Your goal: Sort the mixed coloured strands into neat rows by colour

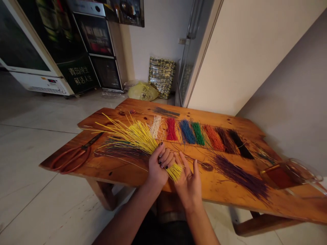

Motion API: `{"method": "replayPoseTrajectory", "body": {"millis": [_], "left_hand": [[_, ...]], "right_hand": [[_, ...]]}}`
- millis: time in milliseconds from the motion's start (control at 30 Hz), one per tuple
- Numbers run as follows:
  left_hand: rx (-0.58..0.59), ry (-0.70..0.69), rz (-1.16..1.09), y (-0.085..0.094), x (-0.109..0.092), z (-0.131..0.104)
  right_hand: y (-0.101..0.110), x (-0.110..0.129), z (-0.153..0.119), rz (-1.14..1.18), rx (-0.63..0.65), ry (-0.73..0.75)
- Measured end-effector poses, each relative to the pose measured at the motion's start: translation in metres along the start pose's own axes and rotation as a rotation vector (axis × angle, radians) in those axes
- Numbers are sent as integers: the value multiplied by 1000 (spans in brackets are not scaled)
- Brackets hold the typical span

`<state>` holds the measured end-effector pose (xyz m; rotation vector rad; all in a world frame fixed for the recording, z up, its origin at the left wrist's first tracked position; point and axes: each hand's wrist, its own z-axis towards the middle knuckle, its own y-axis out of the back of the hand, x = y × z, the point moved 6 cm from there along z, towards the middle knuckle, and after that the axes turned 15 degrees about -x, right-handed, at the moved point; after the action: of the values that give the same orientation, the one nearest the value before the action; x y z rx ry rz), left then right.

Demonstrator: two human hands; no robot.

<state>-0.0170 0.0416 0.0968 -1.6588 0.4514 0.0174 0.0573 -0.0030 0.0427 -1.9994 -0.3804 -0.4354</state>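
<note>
Yellow bundle of thin strands slants above the near edge of the wooden tabletop, left of its middle, its long ends fanned toward the left end. The left hand is closed around it close to its short, even end, fingers curled over the strands. The right hand is open, palm up and fingers spread, beside that even end; whether the palm touches the strands, I cannot tell.

Beneath the fanned part lie dark loose strands. Scissors with red handles rest at the left corner, blades pointing away. Beyond the hands, a row of white, red, blue, green, orange, brown and black bundles runs across the tabletop. A purple bundle lies right of the hands, near a clear vessel of amber-brown liquid by the right end.
</note>
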Motion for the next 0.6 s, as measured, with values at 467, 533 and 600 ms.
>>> {"method": "replayPoseTrajectory", "body": {"millis": [467, 533, 600], "left_hand": [[142, 34, 267, -17, 24, -21], [131, 35, 308, -16, 29, -21], [127, 53, 333, -13, 37, -20]], "right_hand": [[-11, -10, 4, -56, -96, 103], [-4, -6, 6, -96, -151, 182], [1, -3, 6, -102, -191, 267]]}}
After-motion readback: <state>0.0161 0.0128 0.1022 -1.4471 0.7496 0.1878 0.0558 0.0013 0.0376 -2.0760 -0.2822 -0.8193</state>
